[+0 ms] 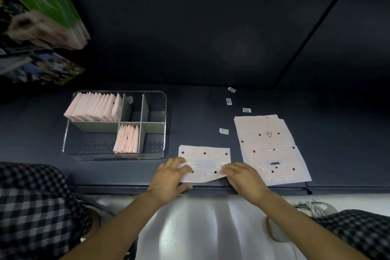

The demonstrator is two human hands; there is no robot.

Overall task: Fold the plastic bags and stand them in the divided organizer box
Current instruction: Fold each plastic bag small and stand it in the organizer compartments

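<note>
Lying flat on the dark table [211, 99] at its near edge, the plastic bag [204, 157] in hand ran with its long axis left to right, square to the person's line of sight. The left hand [168, 177] rested on the bag's near left corner and the right hand [242, 177] on its near right corner, so each hand was equally close to its own end. The left fingers [175, 163] were spread and lay over the left edge, thumb below the near edge at the table's lip. The right fingers [229, 168], one bearing a ring, were curled on the near right corner; whether they pinched the film or only pressed it could not be told. A glossy crease ran across the bag between the two hands, and the near edge rose slightly at the right, which suggested a lengthwise fold in progress, the near part to go away from the person.

The organizer box [67, 133] stood well apart to the left, nearer the left hand. Folded bags [92, 107] stood upright in its far left compartment, and a second row [126, 142] in the near middle compartment. The unfolded stack [272, 148] lay just beside the right hand, to its right. Small labels [229, 101] lay scattered beyond it.

In the inspector's judgement, the task was well advanced but unfinished.
</note>
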